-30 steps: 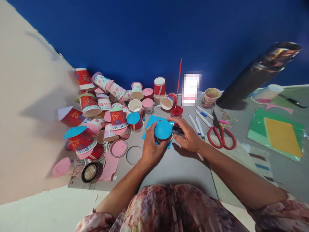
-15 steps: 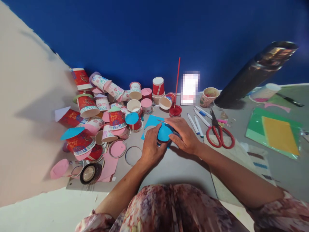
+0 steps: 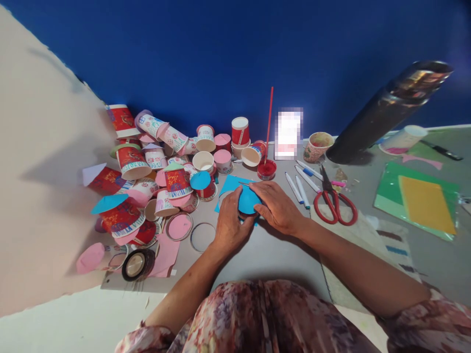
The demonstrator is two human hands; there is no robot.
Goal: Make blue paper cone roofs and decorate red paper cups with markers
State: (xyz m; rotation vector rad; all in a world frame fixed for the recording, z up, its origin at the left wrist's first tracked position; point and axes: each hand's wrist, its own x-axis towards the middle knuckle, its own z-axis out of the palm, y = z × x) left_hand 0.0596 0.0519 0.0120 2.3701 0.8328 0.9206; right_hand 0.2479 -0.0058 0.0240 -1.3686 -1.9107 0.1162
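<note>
Between my two hands is a small paper cup [image 3: 246, 215], topped by a round blue paper cover [image 3: 249, 201]. My left hand [image 3: 231, 220] is closed round its left side, thumb along the near edge. From the right, my right hand [image 3: 279, 206] presses on the rim of the blue cover, its fingers curled over the far side and its thumb at the right edge. A thin, pointed stick [image 3: 244, 184] pokes out by the right fingertips; whether they grip it I cannot tell. Beneath lies a blue paper sheet [image 3: 231, 184] with a rounded cut-out.
Many decorated paper cups [image 3: 134, 162] pile up at left, beside a tape roll [image 3: 138, 264] and cut rings [image 3: 203, 237]. Behind my hands stands a red glue pot [image 3: 267, 169] with a stick. Markers [image 3: 294, 188], red-handled scissors [image 3: 335, 206] and a black flask [image 3: 379, 117] are at right.
My right hand has shifted slightly left over the blue cover. The left hand keeps its hold, and the view has moved a touch.
</note>
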